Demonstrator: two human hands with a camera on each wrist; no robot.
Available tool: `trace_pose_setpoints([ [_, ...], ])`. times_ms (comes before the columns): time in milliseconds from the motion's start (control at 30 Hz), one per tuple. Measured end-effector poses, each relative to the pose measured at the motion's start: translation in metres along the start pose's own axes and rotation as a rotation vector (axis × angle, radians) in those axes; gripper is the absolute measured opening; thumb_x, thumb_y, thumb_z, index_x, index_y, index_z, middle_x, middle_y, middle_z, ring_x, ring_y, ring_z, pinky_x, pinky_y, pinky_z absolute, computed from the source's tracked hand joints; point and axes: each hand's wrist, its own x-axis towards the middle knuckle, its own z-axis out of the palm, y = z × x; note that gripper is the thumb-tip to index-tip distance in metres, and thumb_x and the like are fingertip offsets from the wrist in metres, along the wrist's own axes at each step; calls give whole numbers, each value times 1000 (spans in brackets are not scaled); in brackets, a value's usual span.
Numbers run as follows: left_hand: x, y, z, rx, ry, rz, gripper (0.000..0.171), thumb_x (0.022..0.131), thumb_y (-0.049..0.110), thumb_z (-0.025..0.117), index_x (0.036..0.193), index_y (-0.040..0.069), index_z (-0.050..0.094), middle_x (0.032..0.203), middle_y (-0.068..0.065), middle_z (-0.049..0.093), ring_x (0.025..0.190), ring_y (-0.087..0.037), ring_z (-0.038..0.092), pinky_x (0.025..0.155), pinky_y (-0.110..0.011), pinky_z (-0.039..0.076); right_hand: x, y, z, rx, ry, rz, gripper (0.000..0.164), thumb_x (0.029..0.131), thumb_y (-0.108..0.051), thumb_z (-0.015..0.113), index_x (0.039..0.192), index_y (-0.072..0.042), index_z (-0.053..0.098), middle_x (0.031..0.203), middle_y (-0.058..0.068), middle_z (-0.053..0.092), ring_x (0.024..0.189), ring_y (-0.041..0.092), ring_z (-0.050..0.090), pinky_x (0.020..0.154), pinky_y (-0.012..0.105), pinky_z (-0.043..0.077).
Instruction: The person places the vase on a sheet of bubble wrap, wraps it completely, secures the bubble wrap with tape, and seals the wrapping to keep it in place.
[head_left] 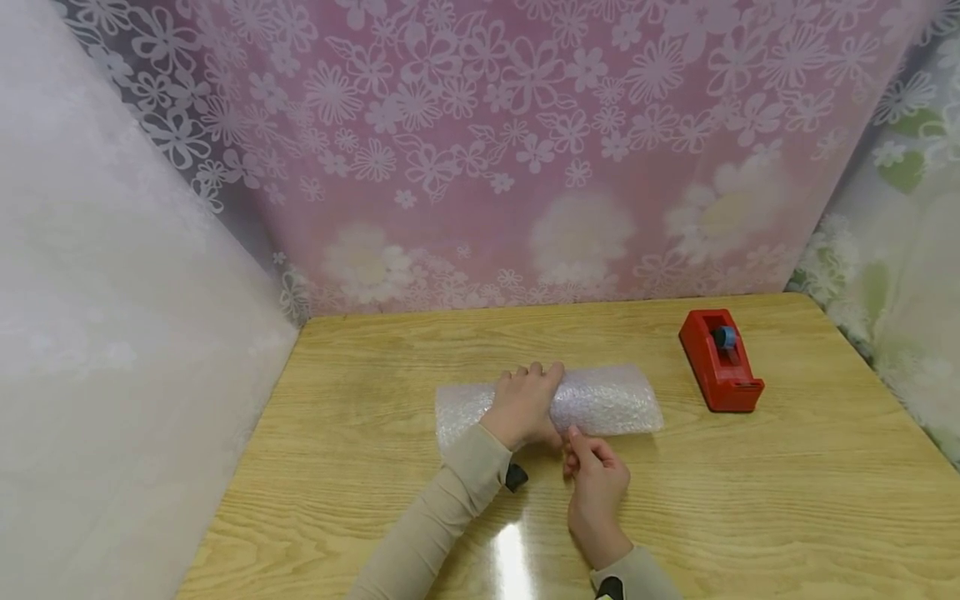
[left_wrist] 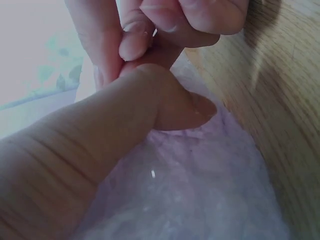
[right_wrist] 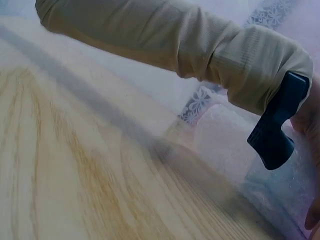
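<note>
A roll of bubble wrap lies crosswise on the wooden table in the head view. My left hand holds it near its middle, fingers over the top and thumb at the near side. Close to that thumb, my right hand has its fingers curled and its fingertips at the roll's near edge, pinching there. In the left wrist view the left thumb lies against the clear wrap, with right-hand fingers beside it. Whatever is inside the roll cannot be made out.
A red tape dispenser with a small blue tape roll stands on the table at the back right. Flowered cloth hangs behind the table and at both sides. A black wrist device sits at the left cuff.
</note>
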Motion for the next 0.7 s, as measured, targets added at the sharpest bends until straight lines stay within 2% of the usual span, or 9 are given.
trace_pose_setpoints([
  [200, 0, 0, -2, -18, -10, 1, 94, 52, 50, 92, 129, 22, 46, 110, -4, 60, 98, -25, 60, 82, -41, 47, 4, 0, -4, -63, -48, 12, 28, 88, -7, 74, 63, -1, 63, 65, 2, 62, 53, 10, 51, 46, 21, 45],
  [300, 0, -2, -2, -21, -20, 5, 94, 53, 52, 92, 130, 22, 46, 111, -4, 60, 98, -25, 60, 82, -42, 47, 7, -2, -9, -188, -127, 8, 28, 92, -14, 71, 74, 6, 65, 66, 5, 63, 51, 11, 53, 46, 23, 47],
  [400, 0, -3, -2, -27, -31, 8, 96, 54, 53, 92, 132, 21, 46, 114, -4, 60, 100, -26, 60, 83, -43, 47, 13, -5, -16, -375, -230, -29, 36, 95, -22, 68, 85, 13, 66, 68, 9, 63, 48, 11, 53, 45, 25, 49],
  [500, 2, -4, -3, -33, -39, 11, 95, 55, 49, 92, 133, 21, 46, 116, -5, 60, 101, -27, 60, 83, -44, 47, 20, -10, -22, -527, -310, -51, 42, 96, -29, 67, 90, 12, 68, 69, 13, 64, 45, 12, 52, 43, 26, 48],
  [700, 2, -3, -6, -16, -59, 18, 95, 58, 48, 91, 136, 21, 44, 117, -5, 60, 102, -27, 60, 84, -44, 47, 32, -18, -30, -650, -402, -12, 43, 95, -34, 67, 87, 9, 70, 67, 12, 64, 42, 12, 51, 40, 29, 48],
])
